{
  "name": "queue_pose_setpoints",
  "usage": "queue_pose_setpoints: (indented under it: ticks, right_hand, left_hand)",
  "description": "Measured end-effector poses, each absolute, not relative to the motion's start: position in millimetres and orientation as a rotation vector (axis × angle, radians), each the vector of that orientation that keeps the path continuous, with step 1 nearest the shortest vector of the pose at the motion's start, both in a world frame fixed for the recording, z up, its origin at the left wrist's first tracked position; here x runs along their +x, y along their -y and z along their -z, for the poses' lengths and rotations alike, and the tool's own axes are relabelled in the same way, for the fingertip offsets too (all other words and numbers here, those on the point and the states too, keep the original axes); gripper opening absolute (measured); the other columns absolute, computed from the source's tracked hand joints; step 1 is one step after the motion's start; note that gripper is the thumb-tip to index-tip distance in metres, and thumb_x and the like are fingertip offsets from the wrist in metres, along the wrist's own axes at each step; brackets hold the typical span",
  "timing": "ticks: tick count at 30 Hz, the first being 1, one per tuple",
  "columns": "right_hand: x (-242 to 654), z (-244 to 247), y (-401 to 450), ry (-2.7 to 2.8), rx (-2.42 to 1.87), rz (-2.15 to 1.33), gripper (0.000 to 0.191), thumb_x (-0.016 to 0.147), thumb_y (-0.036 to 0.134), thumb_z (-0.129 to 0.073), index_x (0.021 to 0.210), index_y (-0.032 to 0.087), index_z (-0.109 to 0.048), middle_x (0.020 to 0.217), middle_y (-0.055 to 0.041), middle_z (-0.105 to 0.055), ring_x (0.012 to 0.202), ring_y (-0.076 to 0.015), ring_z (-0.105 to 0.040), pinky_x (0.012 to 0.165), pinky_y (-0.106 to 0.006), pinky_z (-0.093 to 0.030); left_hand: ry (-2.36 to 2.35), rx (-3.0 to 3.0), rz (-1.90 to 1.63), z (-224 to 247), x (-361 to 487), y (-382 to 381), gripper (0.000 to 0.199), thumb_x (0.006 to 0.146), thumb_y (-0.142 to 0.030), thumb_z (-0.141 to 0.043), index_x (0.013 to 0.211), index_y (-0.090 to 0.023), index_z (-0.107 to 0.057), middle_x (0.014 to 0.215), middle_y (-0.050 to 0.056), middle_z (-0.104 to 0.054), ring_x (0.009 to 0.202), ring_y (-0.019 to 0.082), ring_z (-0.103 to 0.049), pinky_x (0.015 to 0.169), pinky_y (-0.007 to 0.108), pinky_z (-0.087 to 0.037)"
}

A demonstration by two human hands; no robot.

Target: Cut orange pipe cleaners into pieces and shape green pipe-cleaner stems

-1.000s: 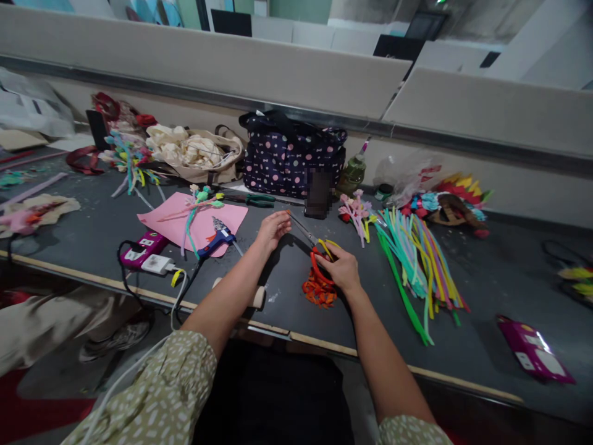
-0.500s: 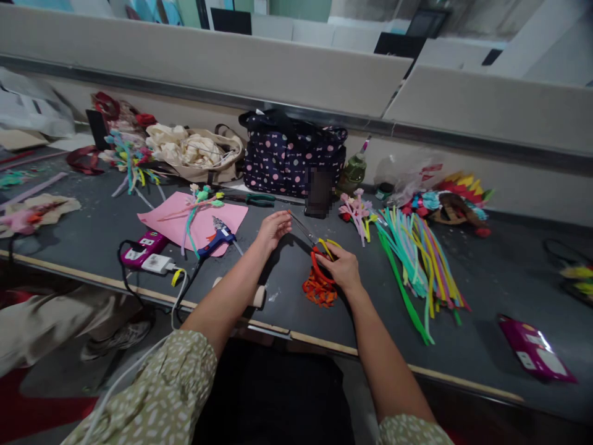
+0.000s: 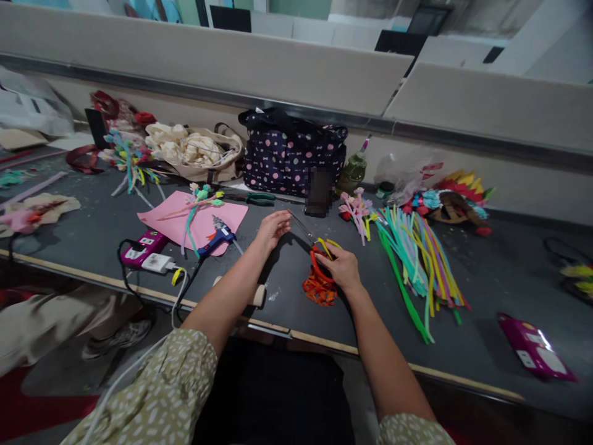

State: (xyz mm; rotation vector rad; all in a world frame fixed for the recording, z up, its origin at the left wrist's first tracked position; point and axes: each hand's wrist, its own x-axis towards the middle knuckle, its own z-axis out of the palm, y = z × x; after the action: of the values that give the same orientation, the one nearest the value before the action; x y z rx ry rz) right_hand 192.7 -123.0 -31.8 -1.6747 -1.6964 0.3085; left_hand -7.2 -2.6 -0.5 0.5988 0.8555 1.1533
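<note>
The right hand [image 3: 343,267] has its fingers wrapped around the handles of the scissors [image 3: 314,240]. The scissors look bright: one loop is red, the other is yellow, and the two blades are long, thin and silver. The blades sit close together and slant up and away from the right fingers, with their points right by the tips of the left fingers. The left hand [image 3: 274,230] is curled, with its thumb and fingers bent toward each other. I cannot tell if those fingers touch or pinch something tiny. Just under the red loop, on the near side of the right fingers, a little heap of orange bits [image 3: 319,293] lies on the dark table [image 3: 287,306]. Fuzzy sticks [image 3: 419,262] in green, yellow and other colors lie to the right of the right fingers. A blue glue gun [image 3: 218,240] lies left of the left fingers, partly on pink paper [image 3: 235,216]
</note>
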Motion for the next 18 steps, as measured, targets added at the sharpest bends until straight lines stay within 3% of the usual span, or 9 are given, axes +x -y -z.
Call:
queue_pose_setpoints:
  ticks: [13,18]
  right_hand:
    - [194.1,28.5,121.9,1.707,-1.935,-0.066,0.047,0.079,0.054,-0.061,0.116,0.026,-0.068,0.108,-0.0080,-0.072,0.094,-0.0278,-0.069,0.081,-0.040,-0.053]
    - [188.1,20.1,126.2,1.834,-1.908,0.032,0.053,0.079,0.053,-0.059,0.121,0.020,-0.060,0.117,-0.0105,-0.067,0.104,-0.0271,-0.063,0.081,-0.037,-0.051]
  left_hand:
    - [-0.895,0.594,-1.178,-1.7,-8.7,2.3,0.022,0.060,-0.012,-0.078,0.079,-0.013,-0.066,0.067,0.002,-0.065,0.051,0.007,-0.055,0.050,0.019,-0.048]
    - [-0.941,0.545,-1.290,-2.6,-12.9,-2.0,0.021,0.061,-0.015,-0.076,0.078,-0.014,-0.064,0.063,0.000,-0.062,0.052,0.007,-0.055,0.050,0.018,-0.046]
